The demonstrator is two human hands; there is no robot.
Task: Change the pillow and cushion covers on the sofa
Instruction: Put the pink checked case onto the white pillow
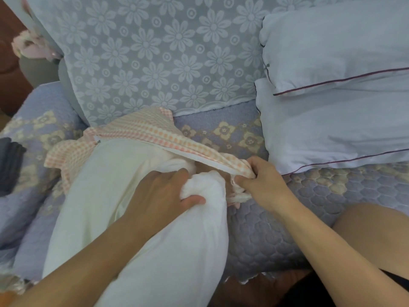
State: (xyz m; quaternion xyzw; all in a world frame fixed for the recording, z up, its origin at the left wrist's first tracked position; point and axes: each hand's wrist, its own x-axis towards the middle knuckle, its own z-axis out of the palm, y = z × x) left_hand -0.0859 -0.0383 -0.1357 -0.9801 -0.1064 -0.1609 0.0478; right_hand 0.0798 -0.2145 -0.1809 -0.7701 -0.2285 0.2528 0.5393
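A white pillow insert (124, 196) lies lengthwise on the sofa seat (265, 235), its far end inside an orange-and-white checked cover (141, 131). The cover's zipped edge gapes open along the pillow's right side. My left hand (163, 191) is clenched on a bunched corner of the white insert. My right hand (259, 178) pinches the checked cover's open edge just to the right of that corner. Both hands are close together, almost touching.
Two white pillows with dark piping, the upper pillow (336, 47) on the lower pillow (332, 134), are stacked at the right. A floral lace throw (168, 54) covers the backrest. Dark folded fabric (10, 165) lies at the left edge. My knee (376, 235) is at the lower right.
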